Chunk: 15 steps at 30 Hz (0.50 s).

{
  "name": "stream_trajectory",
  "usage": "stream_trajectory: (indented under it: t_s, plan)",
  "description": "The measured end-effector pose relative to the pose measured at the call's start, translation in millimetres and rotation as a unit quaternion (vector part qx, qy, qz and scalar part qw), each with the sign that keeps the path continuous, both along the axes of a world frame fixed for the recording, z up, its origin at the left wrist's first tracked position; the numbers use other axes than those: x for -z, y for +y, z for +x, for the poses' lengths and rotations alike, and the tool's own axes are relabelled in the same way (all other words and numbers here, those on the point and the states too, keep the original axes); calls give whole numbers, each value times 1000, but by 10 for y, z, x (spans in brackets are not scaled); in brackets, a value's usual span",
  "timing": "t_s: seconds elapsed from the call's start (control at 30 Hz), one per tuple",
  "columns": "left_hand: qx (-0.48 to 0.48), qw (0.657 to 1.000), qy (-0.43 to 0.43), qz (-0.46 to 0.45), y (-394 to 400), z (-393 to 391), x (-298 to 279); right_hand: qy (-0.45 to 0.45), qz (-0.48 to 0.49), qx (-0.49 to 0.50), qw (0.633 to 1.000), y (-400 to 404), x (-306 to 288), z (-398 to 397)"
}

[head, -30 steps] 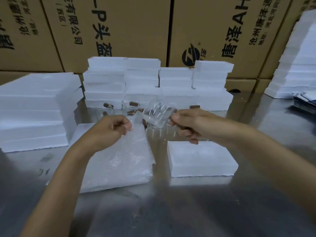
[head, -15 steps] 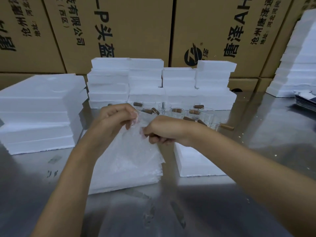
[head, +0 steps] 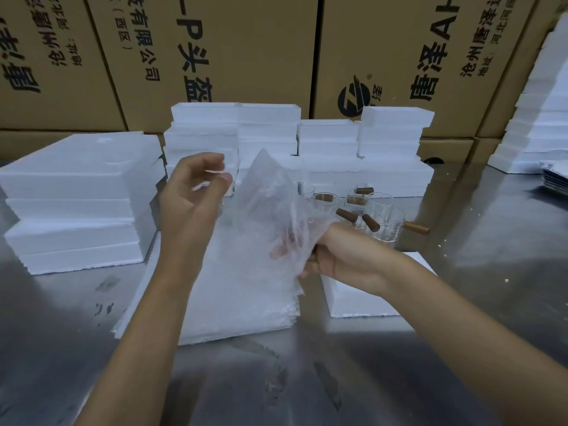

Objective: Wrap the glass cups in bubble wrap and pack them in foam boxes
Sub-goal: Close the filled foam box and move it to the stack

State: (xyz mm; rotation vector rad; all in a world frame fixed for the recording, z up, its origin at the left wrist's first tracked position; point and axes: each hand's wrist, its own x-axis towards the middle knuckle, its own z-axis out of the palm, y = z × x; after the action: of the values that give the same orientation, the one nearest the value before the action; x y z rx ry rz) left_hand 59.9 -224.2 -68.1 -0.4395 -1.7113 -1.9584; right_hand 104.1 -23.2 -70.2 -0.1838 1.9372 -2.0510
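The right hand [head: 335,256] grip clamps the clear bubble-wrap sheet [head: 270,207], lifted above the white bubble-wrap stack [head: 233,296], presumably enclosing a glass cup; the left hand [head: 193,192] hovers beside it, fingers loosely curled, holding nothing.

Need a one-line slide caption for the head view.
Right hand grips a bubble wrap sheet while left hand hovers beside it.

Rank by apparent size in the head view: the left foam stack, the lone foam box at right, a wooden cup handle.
1. Left foam stack: largest.
2. Lone foam box: smaller, though the right forearm hides part of it.
3. Wooden cup handle: by far the smallest, though farther back.
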Motion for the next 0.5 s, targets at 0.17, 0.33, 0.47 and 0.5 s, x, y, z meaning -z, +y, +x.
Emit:
stream_trajectory:
  t_s: [0.17, 0.33, 0.47, 0.5]
  plan:
    - [96, 983, -122, -94, 155, -28, 123, 37, 5, 4, 999, 128, 21, 167]
    - [243, 948, -200, -47, 332, 37, 177, 48, -61, 84, 993, 72, 8, 114]
    - [254, 932, -257, -37, 406, 46, 214, 29, -71, 59, 995, 101, 53, 181]
    - [261, 928, -263, -36, 414, 47, 211, 24, -85, 56, 994, 103, 60, 210]
